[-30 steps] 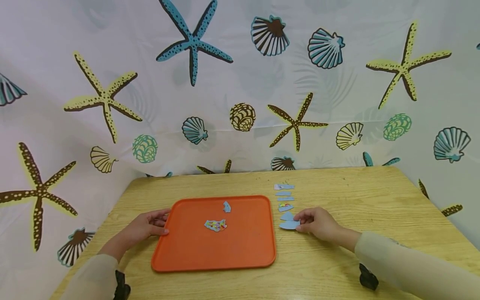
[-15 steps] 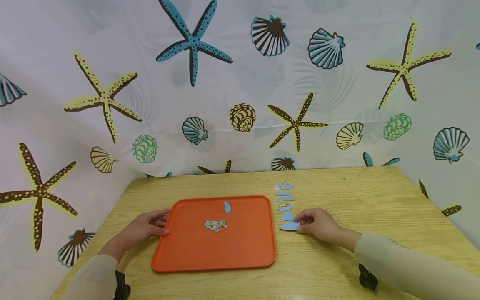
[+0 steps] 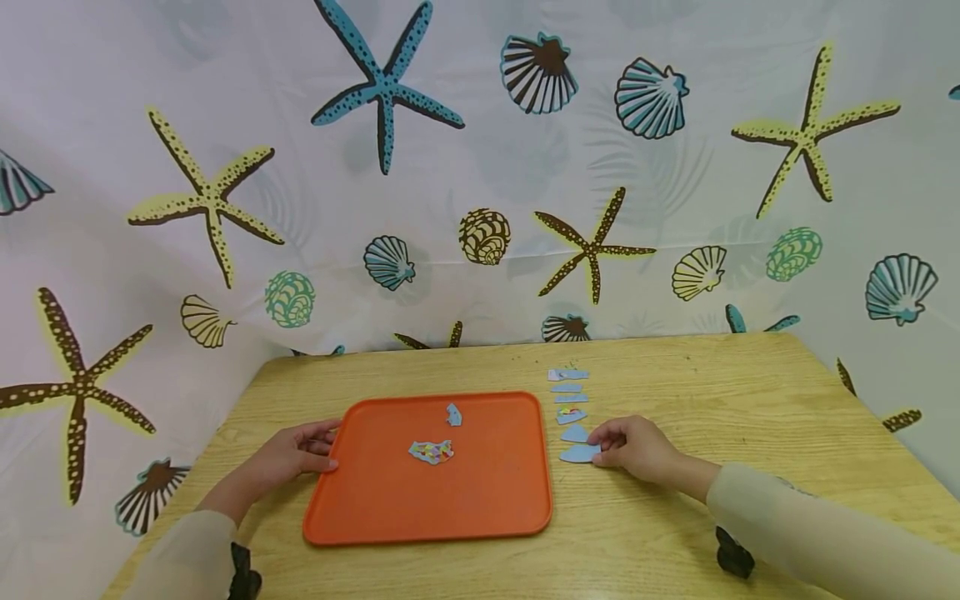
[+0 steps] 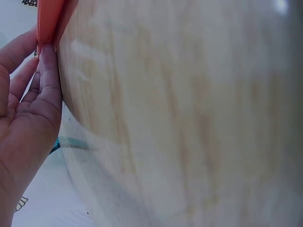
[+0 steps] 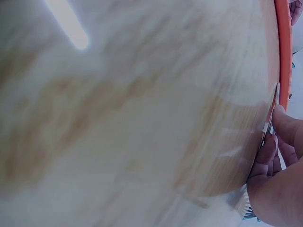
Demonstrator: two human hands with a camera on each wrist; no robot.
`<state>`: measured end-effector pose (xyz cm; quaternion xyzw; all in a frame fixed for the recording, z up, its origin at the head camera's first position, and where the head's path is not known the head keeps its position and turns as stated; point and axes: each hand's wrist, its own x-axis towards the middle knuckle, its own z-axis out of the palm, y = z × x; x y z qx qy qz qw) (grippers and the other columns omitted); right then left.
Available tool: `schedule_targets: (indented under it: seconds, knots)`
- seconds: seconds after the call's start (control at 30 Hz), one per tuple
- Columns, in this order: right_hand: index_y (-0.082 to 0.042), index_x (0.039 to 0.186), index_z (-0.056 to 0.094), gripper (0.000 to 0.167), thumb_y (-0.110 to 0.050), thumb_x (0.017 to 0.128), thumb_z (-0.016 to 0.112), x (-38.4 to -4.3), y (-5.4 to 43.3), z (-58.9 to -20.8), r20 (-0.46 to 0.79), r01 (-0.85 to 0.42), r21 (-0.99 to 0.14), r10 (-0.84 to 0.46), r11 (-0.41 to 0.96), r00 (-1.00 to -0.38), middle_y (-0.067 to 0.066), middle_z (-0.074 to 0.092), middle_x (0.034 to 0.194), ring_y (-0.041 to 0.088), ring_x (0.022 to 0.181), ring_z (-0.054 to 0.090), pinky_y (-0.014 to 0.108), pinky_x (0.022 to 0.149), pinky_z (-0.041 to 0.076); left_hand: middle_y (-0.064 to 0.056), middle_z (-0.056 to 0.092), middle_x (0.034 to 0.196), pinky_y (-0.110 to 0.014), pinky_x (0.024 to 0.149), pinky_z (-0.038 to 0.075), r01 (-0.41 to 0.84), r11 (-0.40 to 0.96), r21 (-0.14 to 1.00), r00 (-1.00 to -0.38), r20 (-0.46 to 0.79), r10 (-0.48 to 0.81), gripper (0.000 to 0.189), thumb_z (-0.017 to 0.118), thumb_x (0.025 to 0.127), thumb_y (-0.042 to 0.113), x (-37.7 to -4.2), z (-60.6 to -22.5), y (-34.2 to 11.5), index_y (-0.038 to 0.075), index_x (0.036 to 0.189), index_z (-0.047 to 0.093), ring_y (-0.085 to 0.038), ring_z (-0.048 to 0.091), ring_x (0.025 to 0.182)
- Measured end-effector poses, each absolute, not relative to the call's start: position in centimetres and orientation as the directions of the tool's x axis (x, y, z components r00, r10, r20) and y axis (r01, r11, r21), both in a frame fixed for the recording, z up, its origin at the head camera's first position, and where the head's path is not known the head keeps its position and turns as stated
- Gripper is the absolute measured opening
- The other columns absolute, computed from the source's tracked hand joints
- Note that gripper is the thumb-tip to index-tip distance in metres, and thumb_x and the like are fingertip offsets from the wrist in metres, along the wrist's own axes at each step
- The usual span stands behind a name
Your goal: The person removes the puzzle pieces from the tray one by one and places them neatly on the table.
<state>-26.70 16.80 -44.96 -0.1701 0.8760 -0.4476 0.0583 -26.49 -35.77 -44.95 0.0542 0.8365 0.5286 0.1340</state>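
A pale cloth (image 3: 465, 158) printed with starfish and shells, in blue, yellow, brown and green, rises behind the wood-grain surface (image 3: 738, 400) at twelve o'clock and falls along its nine and three o'clock sides. An orange tray (image 3: 487, 500) with rounded corners and a raised rim lies flat on the surface. In it, a ragged multicoloured scrap (image 3: 432, 452) sits close to the middle, with a small blue scrap (image 3: 454, 415) toward one o'clock.

Outside the tray, pale blue pieces form a column running from about two down to three o'clock: a top strip (image 3: 573, 375), two thin strips (image 3: 572, 398), a patched scrap (image 3: 571, 414) bearing some yellow and red, a short blue piece (image 3: 575, 433) and, nearest the person, a long blue piece (image 3: 578, 453).

The left hand (image 3: 288, 454) is at the tray's nine o'clock edge, its fingers apart and touching the rim. Beyond three o'clock, the right hand (image 3: 641, 450) pinches the right end of the long blue piece between thumb and fingers.
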Motion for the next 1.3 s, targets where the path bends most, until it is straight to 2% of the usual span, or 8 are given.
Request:
schedule_targets:
  seconds: [0.3, 1.3]
  knots:
    - [-0.003, 0.096, 0.072, 0.015, -0.005, 0.082, 0.077, -26.81, 16.8, -45.18, 0.046, -0.243, -0.802, -0.349, 0.546, -0.936, 0.001, 0.058, 0.081, 0.016, 0.075, 0.051, 0.027, 0.066, 0.044, -0.02, 0.051, 0.129, -0.031, 0.083, 0.052, -0.077, 0.452, 0.889, -0.962, -0.185, 0.2, 0.077, 0.076, 0.085, 0.011, -26.55, -44.91, -35.69, -0.005, 0.147, 0.034, -0.025, 0.054, 0.106]
    - [-0.002, 0.097, 0.073, 0.015, -0.001, 0.082, 0.075, -26.95, 16.69, -45.26, 0.04, -0.233, -0.8, -0.338, 0.553, -0.94, 0.0, 0.057, 0.08, 0.015, 0.073, 0.05, 0.026, 0.065, 0.044, -0.022, 0.049, 0.13, -0.03, 0.082, 0.052, -0.06, 0.46, 0.886, -0.961, -0.175, 0.212, 0.075, 0.074, 0.087, 0.01, -26.34, -44.77, -35.6, -0.007, 0.147, 0.032, -0.027, 0.052, 0.107]
